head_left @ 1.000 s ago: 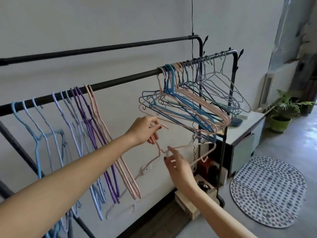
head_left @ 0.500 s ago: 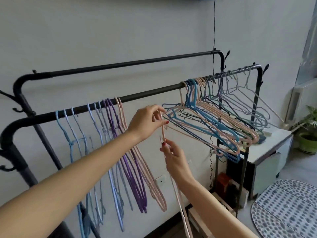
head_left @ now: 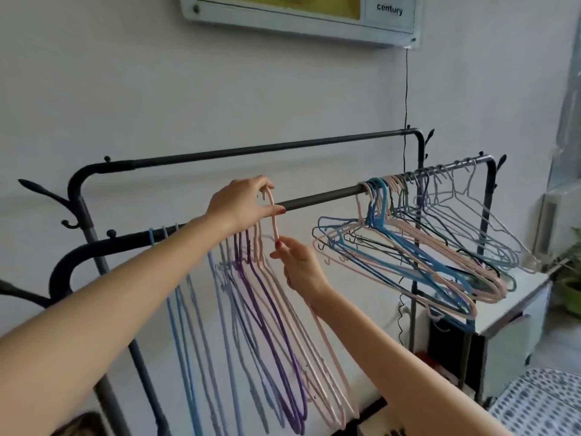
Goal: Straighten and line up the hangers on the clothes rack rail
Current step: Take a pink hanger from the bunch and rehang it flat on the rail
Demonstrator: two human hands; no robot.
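Hands (head_left: pixel 242 206) (head_left: pixel 298 265) apparently on pink hanger (head_left: pixel 273 215)

Pale wall (head_left: pixel 157 89); framed sign (head_left: pixel 298 14); white cabinet (head_left: pixel 515 313); spotted mat (head_left: pixel 540 404).

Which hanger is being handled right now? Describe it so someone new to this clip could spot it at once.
Find the front rail of the black rack, then the bare stretch between the two bunches of hangers. At its left end the pink hanger has its hook pinched by the left hand at the rail, the right hand holding its neck. It alone is held by hands.
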